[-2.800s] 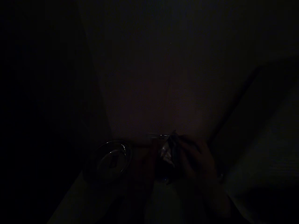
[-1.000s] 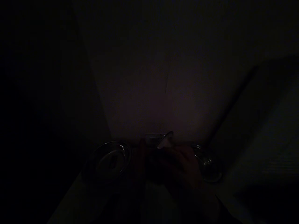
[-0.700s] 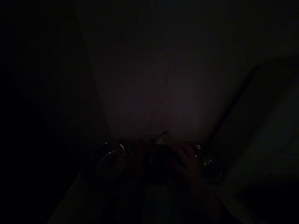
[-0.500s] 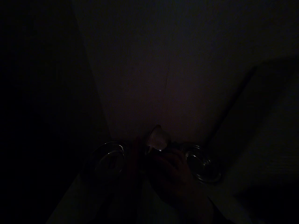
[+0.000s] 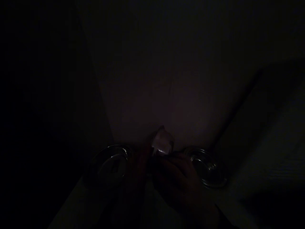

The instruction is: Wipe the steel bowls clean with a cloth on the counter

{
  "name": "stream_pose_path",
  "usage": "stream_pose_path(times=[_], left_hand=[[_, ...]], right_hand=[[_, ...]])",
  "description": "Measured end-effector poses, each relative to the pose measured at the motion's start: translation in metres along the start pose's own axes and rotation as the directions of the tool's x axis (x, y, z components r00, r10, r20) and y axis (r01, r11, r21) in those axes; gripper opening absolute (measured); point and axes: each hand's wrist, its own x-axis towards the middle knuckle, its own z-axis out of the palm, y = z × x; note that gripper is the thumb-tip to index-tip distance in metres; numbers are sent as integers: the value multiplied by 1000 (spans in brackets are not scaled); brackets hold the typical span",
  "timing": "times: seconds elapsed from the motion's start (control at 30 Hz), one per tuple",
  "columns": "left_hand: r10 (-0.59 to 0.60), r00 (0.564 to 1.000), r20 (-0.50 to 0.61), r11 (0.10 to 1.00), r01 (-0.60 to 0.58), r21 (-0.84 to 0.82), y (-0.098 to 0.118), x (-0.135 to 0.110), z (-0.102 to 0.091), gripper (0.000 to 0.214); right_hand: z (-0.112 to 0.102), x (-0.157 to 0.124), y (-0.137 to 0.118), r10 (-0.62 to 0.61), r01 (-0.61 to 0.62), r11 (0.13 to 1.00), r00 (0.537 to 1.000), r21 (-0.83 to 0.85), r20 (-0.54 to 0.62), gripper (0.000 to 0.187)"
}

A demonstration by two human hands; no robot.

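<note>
Deep shadow covers the scene, so outlines are faint. A small shiny cup-like thing point(image 5: 163, 141), seemingly metal, stands tilted in the middle; its exact kind is not clear. My right hand point(image 5: 178, 178) is closed at its lower right, with curled fingers against it. My left hand point(image 5: 137, 168) is a dim reddish shape along its left side, its fingers lost in the dark. A round shiny metal dish point(image 5: 111, 146) lies just left of my left hand, with a small dark thing inside that I cannot make out.
Right of my right hand lies a second round metal dish point(image 5: 212, 185). A pale surface point(image 5: 69, 203) runs under the hands and dishes. A plain wall or panel point(image 5: 154, 79) rises behind, with a dark edge point(image 5: 240, 103) slanting at the right.
The shiny cup-like thing has turned slightly, and its lit face looks different. My right hand has shifted a little. Both dishes stay in place.
</note>
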Motion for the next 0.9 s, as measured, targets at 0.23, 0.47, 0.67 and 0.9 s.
stream_pose_path(times=[0.23, 0.47, 0.67, 0.9], left_hand=[[-120, 992, -48, 987, 124, 104, 15, 0, -5, 14], [-247, 964, -94, 953, 259, 157, 24, -11, 16, 26], [-230, 971, -68, 963, 237, 125, 29, -15, 13, 25], [-172, 984, 55, 982, 167, 88, 28, -11, 10, 32]], right_hand=[[-5, 0, -2, -16, 16, 1000, 999, -14, 30, 25], [-7, -3, 19, 187, -188, 982, 979, -14, -79, 35], [-7, -1, 16, 179, -181, 983, 982, -39, -51, 35], [-4, -1, 10, 110, -111, 994, 993, -23, -36, 29]])
